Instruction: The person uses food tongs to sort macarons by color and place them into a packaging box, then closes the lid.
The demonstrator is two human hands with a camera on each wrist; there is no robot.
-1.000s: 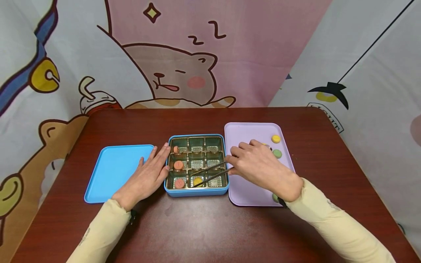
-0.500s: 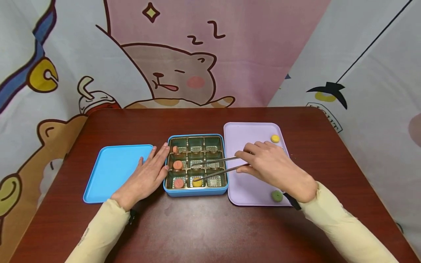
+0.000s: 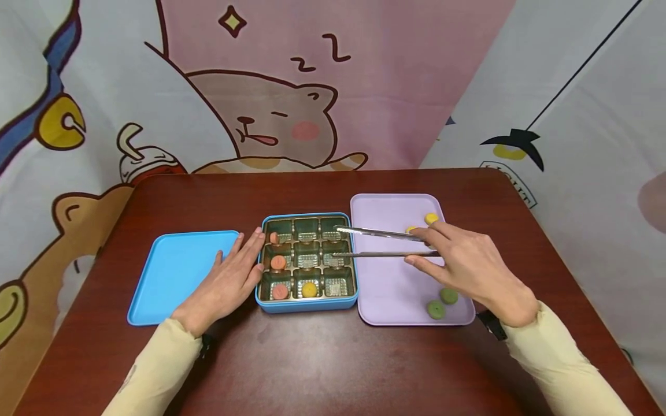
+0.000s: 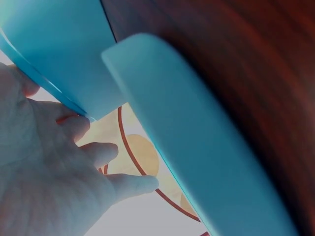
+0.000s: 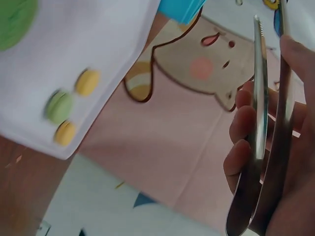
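Observation:
My left hand (image 3: 224, 283) lies with straight fingers along the left side of a blue box (image 3: 307, 306) with a gold divided insert. In the left wrist view its fingertips touch the box wall (image 4: 74, 59). My right hand (image 3: 473, 263) grips metal tongs (image 3: 374, 254), their arms spread with nothing between the tips, which overlap the box's right column. Three orange-pink macarons sit in the left column; the back one (image 3: 273, 237) stands on edge, while the middle one (image 3: 278, 262) and front one (image 3: 280, 291) lie flat. A yellow macaron (image 3: 309, 289) lies in the front middle compartment.
A lilac tray (image 3: 385, 300) right of the box carries green macarons (image 3: 436, 309) and yellow macarons (image 3: 431, 218); my right hand covers part of it. A blue lid (image 3: 177, 277) lies left of the box, under my left forearm's reach. Behind the table hangs a cartoon-printed cloth (image 3: 395, 86).
The tongs have left the yellow macaron in the front middle compartment and spread wider. My right hand has moved right over the tray. My left hand stays at the box.

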